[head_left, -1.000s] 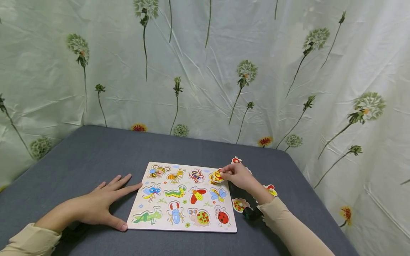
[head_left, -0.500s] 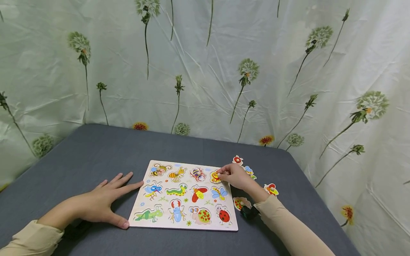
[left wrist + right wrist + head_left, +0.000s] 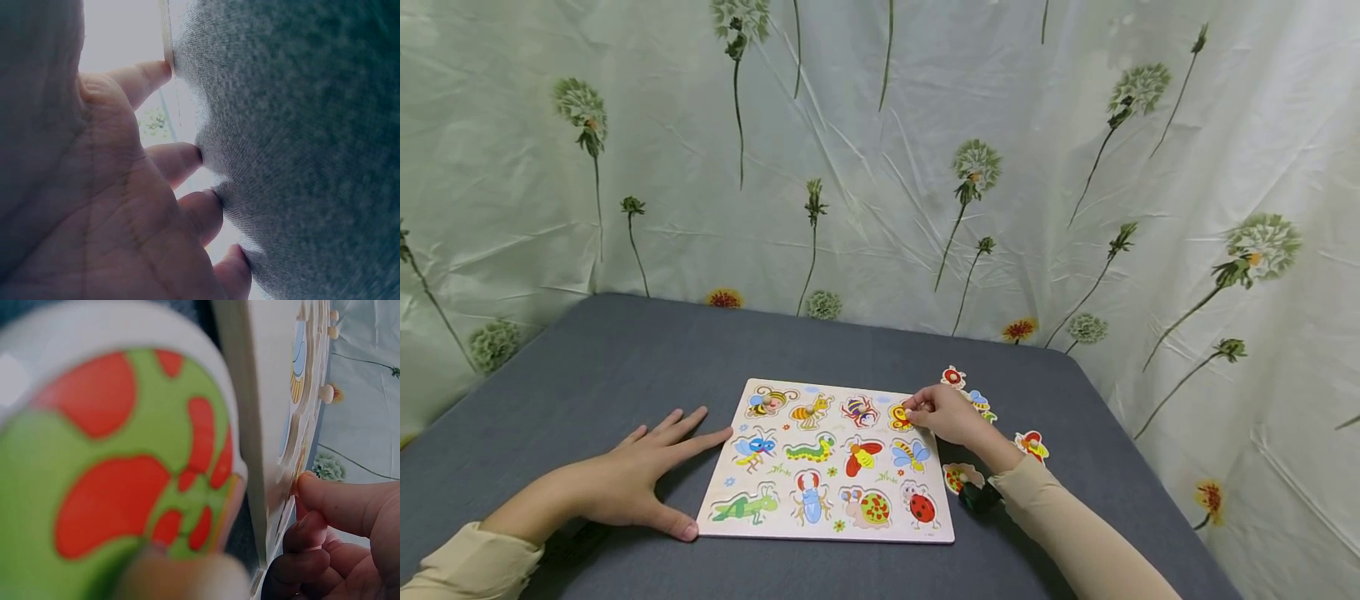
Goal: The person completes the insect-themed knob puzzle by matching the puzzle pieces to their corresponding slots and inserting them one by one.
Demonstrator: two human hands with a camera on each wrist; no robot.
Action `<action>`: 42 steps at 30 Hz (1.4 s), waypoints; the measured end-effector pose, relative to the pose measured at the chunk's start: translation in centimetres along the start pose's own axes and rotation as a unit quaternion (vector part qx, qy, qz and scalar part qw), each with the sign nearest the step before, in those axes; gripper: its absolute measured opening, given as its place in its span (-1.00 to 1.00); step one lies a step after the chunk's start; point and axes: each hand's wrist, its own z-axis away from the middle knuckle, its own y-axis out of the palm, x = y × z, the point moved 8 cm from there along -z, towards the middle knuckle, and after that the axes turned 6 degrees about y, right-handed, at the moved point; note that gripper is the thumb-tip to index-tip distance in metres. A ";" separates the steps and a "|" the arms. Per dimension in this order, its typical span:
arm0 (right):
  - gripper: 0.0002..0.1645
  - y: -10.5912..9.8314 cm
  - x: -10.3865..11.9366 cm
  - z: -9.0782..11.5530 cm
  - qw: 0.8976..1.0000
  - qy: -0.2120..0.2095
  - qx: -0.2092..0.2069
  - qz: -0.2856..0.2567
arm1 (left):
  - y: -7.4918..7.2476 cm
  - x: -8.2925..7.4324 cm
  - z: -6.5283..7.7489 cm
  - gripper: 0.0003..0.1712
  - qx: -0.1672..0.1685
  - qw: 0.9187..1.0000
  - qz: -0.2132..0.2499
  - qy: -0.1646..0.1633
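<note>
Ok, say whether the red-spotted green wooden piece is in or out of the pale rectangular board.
Out: the piece lies on the dark grey table, beside the right edge of the board.

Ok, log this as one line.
left hand: touching left edge of pale rectangular wooden puzzle board | right hand: pinching yellow-red wooden piece, far-right corner | loose painted wooden pieces: right of board

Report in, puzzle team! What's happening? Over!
Right hand pinching butterfly at far-right corner of board. Left hand touching its left edge. Loose snail beside it, seemingly clear.
</note>
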 end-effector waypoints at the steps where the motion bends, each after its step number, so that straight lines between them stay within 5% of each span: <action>1: -0.86 0.0 0.0 0.0 1.000 0.000 0.001 0.001 | 0.0 0.0 0.0 0.35 0.001 1.000 0.000 0.000; 28: -0.83 0.0 0.1 -0.3 1.000 -0.010 0.020 0.000 | 0.0 0.1 0.0 0.35 -0.001 1.000 -0.003 0.000; 42: -0.76 -2.4 -0.3 -0.2 1.000 0.000 0.030 0.006 | 0.1 0.2 0.0 0.35 0.000 1.000 0.003 -0.002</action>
